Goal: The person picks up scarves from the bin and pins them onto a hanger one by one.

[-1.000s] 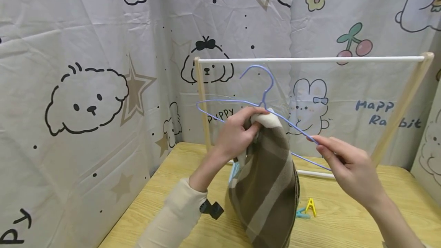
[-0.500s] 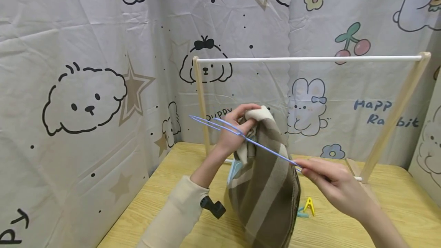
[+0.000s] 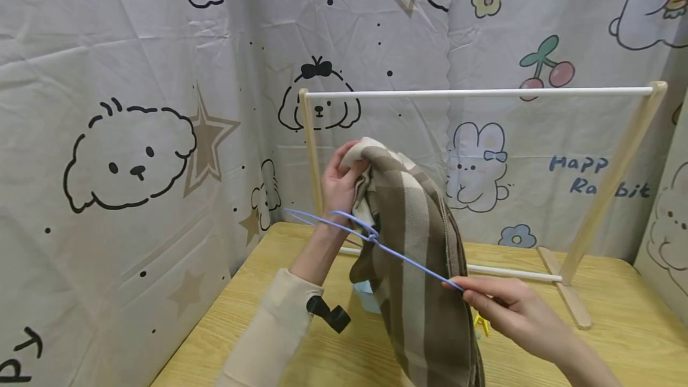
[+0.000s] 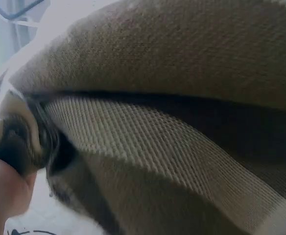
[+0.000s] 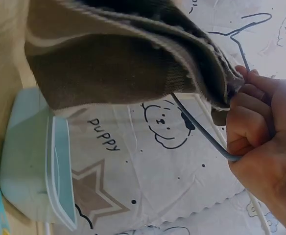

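Observation:
A brown, beige and white plaid cloth (image 3: 432,291), folded in layers, hangs from my left hand (image 3: 338,187). The thumb and fingers there grip its pale top edge. With thumb and fingertips my right hand (image 3: 516,309) holds one end of a blue wire hanger (image 3: 411,263), which lies tilted across the front of the cloth. The hanger's hook points left and overlaps my left wrist in the head view. Close folds of the cloth (image 4: 157,54) fill the left wrist view. In the right wrist view, the hanger wire (image 5: 202,127) passes partly behind the cloth.
Behind the hands stands a rack with a white rod (image 3: 484,93) and wooden posts (image 3: 607,190) on a wooden table (image 3: 607,351). A light blue bin (image 5: 28,156) sits behind the cloth. A yellow clothespin (image 3: 484,324) lies near my right hand, partly hidden.
The hanger has swung down from upright to a flat tilt and come nearer, with my right hand lower and further left. My left hand has moved the cloth up and left.

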Motion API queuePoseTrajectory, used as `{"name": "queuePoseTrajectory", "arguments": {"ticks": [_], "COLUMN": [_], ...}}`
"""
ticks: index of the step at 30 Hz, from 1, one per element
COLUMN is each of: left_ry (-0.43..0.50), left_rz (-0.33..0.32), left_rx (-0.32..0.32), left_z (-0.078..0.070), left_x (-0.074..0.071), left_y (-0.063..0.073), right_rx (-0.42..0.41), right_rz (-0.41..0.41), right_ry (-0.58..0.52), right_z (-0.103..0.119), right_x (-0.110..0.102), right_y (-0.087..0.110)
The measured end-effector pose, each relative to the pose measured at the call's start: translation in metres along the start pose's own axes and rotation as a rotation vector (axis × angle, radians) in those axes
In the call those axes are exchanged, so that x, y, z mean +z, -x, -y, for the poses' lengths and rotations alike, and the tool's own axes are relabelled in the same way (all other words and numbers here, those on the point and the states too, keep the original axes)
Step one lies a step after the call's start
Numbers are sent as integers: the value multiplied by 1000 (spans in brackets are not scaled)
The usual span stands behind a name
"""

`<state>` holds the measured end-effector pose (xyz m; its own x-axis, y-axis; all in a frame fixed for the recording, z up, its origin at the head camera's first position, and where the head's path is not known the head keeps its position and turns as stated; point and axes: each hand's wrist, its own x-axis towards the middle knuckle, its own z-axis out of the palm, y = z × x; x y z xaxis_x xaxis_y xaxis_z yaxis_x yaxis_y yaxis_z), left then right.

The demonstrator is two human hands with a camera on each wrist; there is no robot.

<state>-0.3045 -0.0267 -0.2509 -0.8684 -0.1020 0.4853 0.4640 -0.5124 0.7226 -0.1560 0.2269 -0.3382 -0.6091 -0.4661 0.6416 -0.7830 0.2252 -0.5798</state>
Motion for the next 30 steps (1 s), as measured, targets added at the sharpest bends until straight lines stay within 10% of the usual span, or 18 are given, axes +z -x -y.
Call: {"name": "queuePoseTrajectory", "arguments": {"ticks": [6, 12, 22, 30], "left_ry": [-541, -1017, -1064, -1140], "left_rz": [166, 422, 640, 659], "left_rx": [76, 28, -126, 270], "left_z": [-1, 10, 9, 0], "left_x": [-4, -10, -32, -48], "left_y": [-2, 3, 15, 40], "right_rx": [59, 138, 224, 195], "right_rz": [85, 11, -139, -199], "right_ry": [-342, -409, -342, -419], "right_z": [0, -5, 0, -7], "right_x": [-5, -9, -21, -27], "right_y": [0, 0, -1, -4]}}
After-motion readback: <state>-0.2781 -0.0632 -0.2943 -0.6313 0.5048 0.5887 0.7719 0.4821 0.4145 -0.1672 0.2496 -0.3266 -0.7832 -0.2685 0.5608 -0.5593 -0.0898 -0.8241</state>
